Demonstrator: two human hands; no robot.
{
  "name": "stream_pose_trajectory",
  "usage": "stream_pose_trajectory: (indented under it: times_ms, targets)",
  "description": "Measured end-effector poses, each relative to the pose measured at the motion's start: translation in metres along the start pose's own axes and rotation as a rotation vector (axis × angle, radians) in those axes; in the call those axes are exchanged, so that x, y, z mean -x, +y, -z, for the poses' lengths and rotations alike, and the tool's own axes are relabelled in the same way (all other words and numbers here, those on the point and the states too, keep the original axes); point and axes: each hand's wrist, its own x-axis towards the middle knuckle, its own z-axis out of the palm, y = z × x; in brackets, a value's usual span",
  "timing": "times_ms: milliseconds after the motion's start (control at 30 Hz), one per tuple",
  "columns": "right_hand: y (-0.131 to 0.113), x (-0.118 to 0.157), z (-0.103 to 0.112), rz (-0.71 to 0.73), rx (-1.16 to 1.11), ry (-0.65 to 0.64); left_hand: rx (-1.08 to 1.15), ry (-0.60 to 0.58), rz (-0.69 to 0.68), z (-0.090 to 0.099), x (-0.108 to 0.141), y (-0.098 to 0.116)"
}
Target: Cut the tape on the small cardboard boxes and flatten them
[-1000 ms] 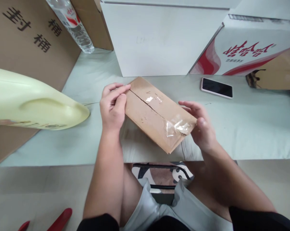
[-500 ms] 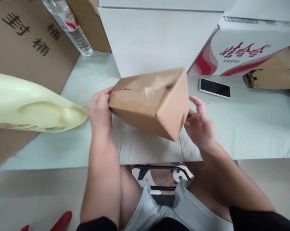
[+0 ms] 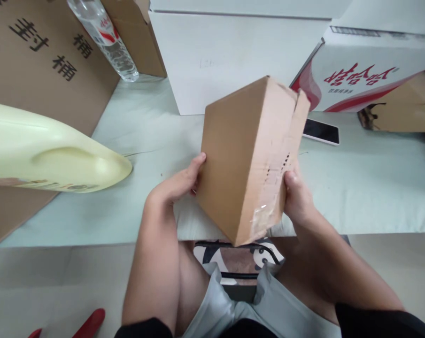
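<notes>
A brown cardboard box (image 3: 229, 155) is held up tilted over the green-covered table, one broad face toward the left. Its narrow side, with clear tape and a row of dark marks, faces up and to the right. My left hand (image 3: 187, 178) grips the box's left edge, thumb on the broad face and the other fingers mostly hidden behind. On the opposite side my right hand (image 3: 297, 195) is closed on the taped side's edge, its thumb showing and the remaining fingers out of sight. Behind the box, a phone (image 3: 321, 131) is partly covered by it.
A pale yellow rounded container (image 3: 57, 150) juts in from the left. A water bottle (image 3: 106, 40) leans by a large carton (image 3: 39, 70). White boxes (image 3: 233, 56) line the back, one with red lettering (image 3: 367, 80). A brown carton (image 3: 402, 112) lies far right.
The box has been turned, so its taped narrow side now shows. My left hand has shifted right along with it, and my right hand has closed on its right side.
</notes>
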Motion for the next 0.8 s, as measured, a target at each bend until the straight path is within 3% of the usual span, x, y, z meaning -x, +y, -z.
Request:
stream_pose_trajectory:
  times_ms: [100, 167, 233, 333, 433, 533, 633, 800]
  targets:
    - [-0.003, -0.003, 0.002, -0.042, -0.039, -0.082, -0.063, -0.150, 0.220, 0.000, 0.004, 0.011]
    - [-0.006, -0.004, 0.003, -0.016, -0.044, -0.123, -0.127, -0.129, 0.252, 0.001, 0.003, 0.017]
    - [-0.009, -0.005, 0.003, 0.021, -0.006, -0.147, -0.195, -0.029, 0.217, 0.001, 0.001, 0.020]
    - [-0.013, -0.004, 0.003, 0.053, 0.096, -0.177, -0.173, 0.206, 0.007, 0.001, -0.006, 0.016]
    - [-0.016, -0.004, 0.003, 0.074, 0.149, -0.220, 0.036, 0.364, -0.305, 0.000, -0.015, 0.005]
    - [-0.018, -0.005, 0.004, 0.063, 0.123, -0.259, 0.165, 0.414, -0.550, -0.001, -0.022, -0.004]
    - [-0.017, -0.006, 0.006, 0.039, 0.075, -0.323, 0.128, 0.435, -0.702, -0.003, -0.023, -0.006]
    - [-0.016, -0.009, 0.007, 0.004, 0.035, -0.314, 0.099, 0.410, -0.728, -0.004, -0.023, -0.005]
